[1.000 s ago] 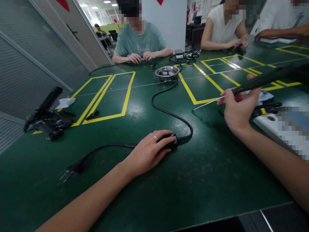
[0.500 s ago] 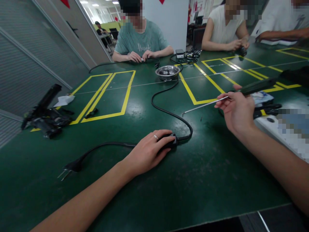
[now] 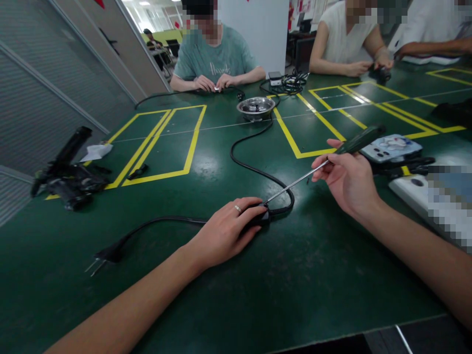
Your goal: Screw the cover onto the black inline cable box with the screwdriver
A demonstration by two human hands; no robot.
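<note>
Fingers (image 3: 254, 212) of left hand (image 3: 224, 233) spread flat and pressed down over small black inline switch box (image 3: 262, 219) on black power cord (image 3: 254, 169), ring on one finger, most of box hidden under fingertips, only its glossy far end showing. Right hand (image 3: 348, 179) pinched around dark green handle of long screwdriver (image 3: 320, 164), thumb and fingers closed on grip near where thin bright metal shaft begins; shaft slanted down and left, tip touching or just at exposed end of switch box beside left fingertips, exact contact too small to tell. Cord running from box in tight loop toward far edge of green table (image 3: 313, 275), up to shallow metal bowl (image 3: 255, 106); other way, curving toward near left corner and ending in two-pronged plug (image 3: 106, 255) lying flat. Box itself roughly mid-table, nearer near edge than far. Yellow tape rectangles (image 3: 162, 147) marked across surface. Black tool parts (image 3: 66, 172) heaped at left edge, white scrap just beyond. Phone in patterned case (image 3: 391, 147) near right edge, just past right hand. Other people seated along far edge, hands busy with own small items.
</note>
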